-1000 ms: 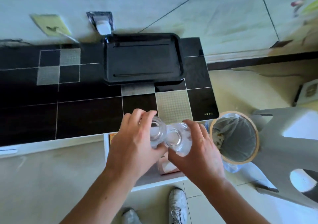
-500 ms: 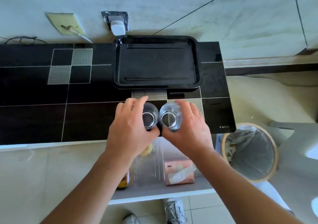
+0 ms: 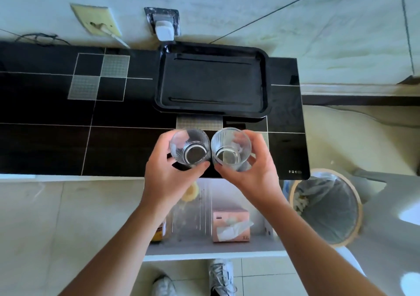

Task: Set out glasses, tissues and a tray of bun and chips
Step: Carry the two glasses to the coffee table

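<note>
My left hand (image 3: 167, 175) grips a clear ribbed glass (image 3: 190, 146), and my right hand (image 3: 254, 173) grips a second clear glass (image 3: 230, 148). Both glasses are upright, side by side and nearly touching, over the front of the black table (image 3: 45, 141). An empty black tray (image 3: 212, 81) lies on the table just beyond them, against the wall. On the lower shelf, between my forearms, stands a pink tissue box (image 3: 230, 225) with a tissue sticking out. No bun or chips can be made out.
A lined waste bin (image 3: 326, 207) stands on the floor right of the table. The lower shelf (image 3: 204, 248) also holds a clear container and a yellow-labelled jar (image 3: 160, 231). A wall socket with a white plug (image 3: 164, 26) sits behind the tray. A grey stool is at far right.
Both hands have lifted the two glasses from the lower shelf up and forward to just over the table's front, near the tray.
</note>
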